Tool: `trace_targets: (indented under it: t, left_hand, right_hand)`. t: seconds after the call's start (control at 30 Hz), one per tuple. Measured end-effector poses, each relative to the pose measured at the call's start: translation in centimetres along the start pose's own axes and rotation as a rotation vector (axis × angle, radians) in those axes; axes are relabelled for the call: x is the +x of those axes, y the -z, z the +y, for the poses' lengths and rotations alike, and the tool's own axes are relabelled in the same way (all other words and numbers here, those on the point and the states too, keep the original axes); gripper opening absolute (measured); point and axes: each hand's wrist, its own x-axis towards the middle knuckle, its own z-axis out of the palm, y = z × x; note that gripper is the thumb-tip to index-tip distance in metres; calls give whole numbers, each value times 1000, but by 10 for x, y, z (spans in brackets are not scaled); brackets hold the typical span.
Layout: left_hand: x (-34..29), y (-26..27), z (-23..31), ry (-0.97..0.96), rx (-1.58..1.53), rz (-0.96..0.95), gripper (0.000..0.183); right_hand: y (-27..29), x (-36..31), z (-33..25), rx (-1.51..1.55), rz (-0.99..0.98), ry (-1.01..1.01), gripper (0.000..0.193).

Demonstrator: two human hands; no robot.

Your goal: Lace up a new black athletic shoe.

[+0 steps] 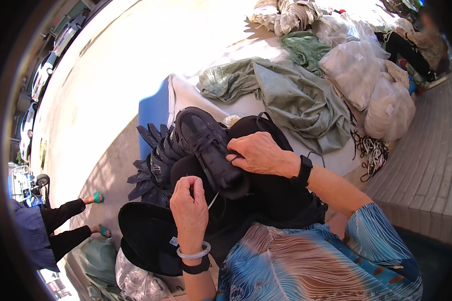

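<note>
A dark grey mesh shoe lies across my lap on black cloth, its toe pointing away from me. My right hand is at its right side, thumb and fingers pinched on what looks like a dark shoelace. Left of the heel, my left hand is raised with thumb and fingertips pressed together; anything between them is too small to make out. A thin pale strip shows between that hand and the heel. Close by on the left, several dark shoe uppers are stacked one against another.
A grey-green cloth covers part of the pale surface ahead. White plastic bags and a bundle of cords lie to the right, beside a slatted bench. A black round item sits at my left. Another person's legs are farther left.
</note>
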Motion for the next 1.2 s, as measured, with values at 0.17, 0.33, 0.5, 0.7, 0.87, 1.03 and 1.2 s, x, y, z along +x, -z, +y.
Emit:
trace_targets:
  t: [0.17,0.33,0.5,0.7,0.87,1.03,1.2]
  left_hand:
    - [41,-23,-16,-156,37,195,14]
    - [55,-25,-14,2,-79,137,15]
    - [59,-27,-22,-21,-80,111,12]
    - [59,-27,-22,5,-123,107,10]
    - [59,-25,-23,-21,-160,105,10]
    - [61,-25,-30,-81,-132,129,13]
    - [61,-21,-26,-17,-160,58,13]
  right_hand:
    - [3,-2,-6,-9,-24,4,21]
    - [4,-3,-5,21,-36,-13,20]
    - [5,-5,-1,109,-33,3,17]
    - [24,-21,1,103,-218,23,17]
    - [35,-25,0,135,-243,0,17]
    - [27,-21,0,182,-114,-77,15]
    - [26,3,-12,180,80,13,13]
